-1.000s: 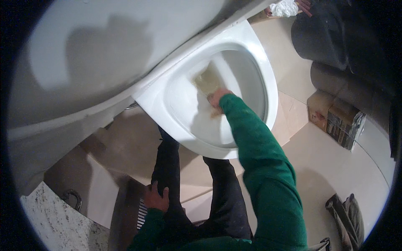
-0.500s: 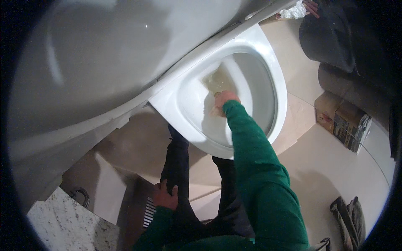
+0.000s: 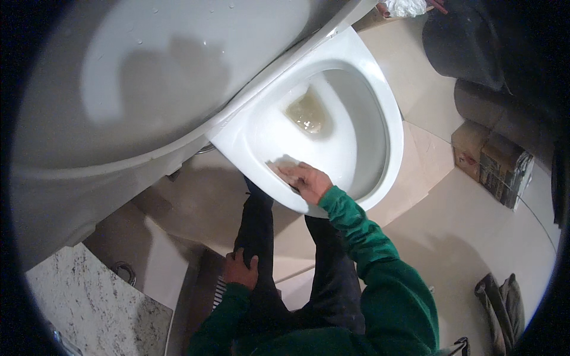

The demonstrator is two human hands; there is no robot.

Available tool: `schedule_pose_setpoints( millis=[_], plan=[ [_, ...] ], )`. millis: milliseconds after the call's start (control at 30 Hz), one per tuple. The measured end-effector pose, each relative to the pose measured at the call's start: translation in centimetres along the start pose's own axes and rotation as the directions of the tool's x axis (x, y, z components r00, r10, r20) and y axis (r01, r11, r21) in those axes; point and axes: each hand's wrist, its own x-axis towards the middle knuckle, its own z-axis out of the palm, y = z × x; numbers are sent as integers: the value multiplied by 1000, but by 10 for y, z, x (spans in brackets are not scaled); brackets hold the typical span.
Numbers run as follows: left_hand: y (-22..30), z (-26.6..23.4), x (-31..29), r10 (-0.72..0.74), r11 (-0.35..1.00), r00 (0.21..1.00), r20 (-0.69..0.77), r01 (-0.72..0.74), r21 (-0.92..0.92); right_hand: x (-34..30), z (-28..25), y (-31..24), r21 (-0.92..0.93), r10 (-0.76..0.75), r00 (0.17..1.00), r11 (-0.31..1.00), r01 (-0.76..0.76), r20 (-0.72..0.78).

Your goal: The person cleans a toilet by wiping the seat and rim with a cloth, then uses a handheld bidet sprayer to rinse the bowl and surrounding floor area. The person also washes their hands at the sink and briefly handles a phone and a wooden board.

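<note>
Right hand inside toilet bowl, grip undeterminable; left hand, fingers loosely spread, rests on trouser leg.

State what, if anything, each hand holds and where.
The left hand rests empty on the trouser leg; whether the right hand holds anything cannot be told.

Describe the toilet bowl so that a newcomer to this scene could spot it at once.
Start at the large pale tub filling the upper left. Just right of it, near the picture's middle, is the toilet bowl, with the right hand inside. Unlike the tub, it is bright white and holds a small yellowish pool.
</note>
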Motion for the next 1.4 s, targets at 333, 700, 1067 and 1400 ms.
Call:
schedule_pose_setpoints(
  millis=[333, 700, 1067, 1400],
  plan=[
    [-3, 9, -1, 62, 997, 994, -86, -64, -31, -26, -5, 33, -77, 103, 995, 992, -103, 1],
    [-6, 19, -1, 48, 999, 994, -97, -45, 27, 28, -40, 69, -501, 174, 880, 766, -403, -441],
    [-21, 28, 2, 118, 992, 985, -126, -122, -21, 32, -118, 62, -567, 342, 732, 470, -676, -589],
    [-24, 25, 0, 102, 993, 993, -62, -105, -58, -22, -9, 54, -498, 833, 535, 408, -766, -140]
  ],
)
